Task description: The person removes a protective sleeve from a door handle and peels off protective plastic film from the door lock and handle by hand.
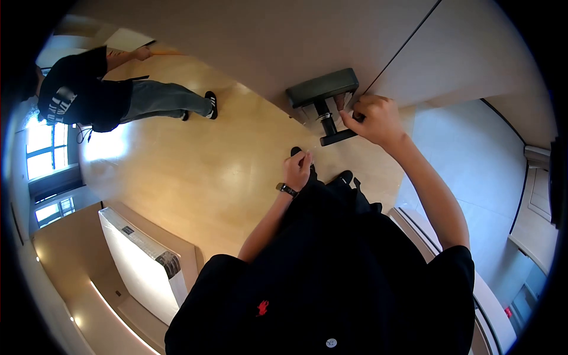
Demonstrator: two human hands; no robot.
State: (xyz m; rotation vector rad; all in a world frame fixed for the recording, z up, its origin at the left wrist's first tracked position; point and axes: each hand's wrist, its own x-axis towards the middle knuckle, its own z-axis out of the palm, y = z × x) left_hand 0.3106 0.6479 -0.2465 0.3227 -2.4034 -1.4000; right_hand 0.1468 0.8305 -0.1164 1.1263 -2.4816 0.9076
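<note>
A dark grey door lock sticks out from the beige door, with a short stem and a black lever handle on it. Just to the right of the stem is my right hand, its fingers curled and thumb pressed in close to the lock. A small dark part shows between them, too hidden to name. My left hand, with a watch at the wrist, hovers below the lever, apart from it. Its fingers are pinched together; whatever they hold, if anything, is too small to tell.
Another person in a black T-shirt stands at the far left, one arm stretched out toward a wall. The door spans the top. A white wrapped slab leans at the lower left. Wooden floor meets pale tiles on the right.
</note>
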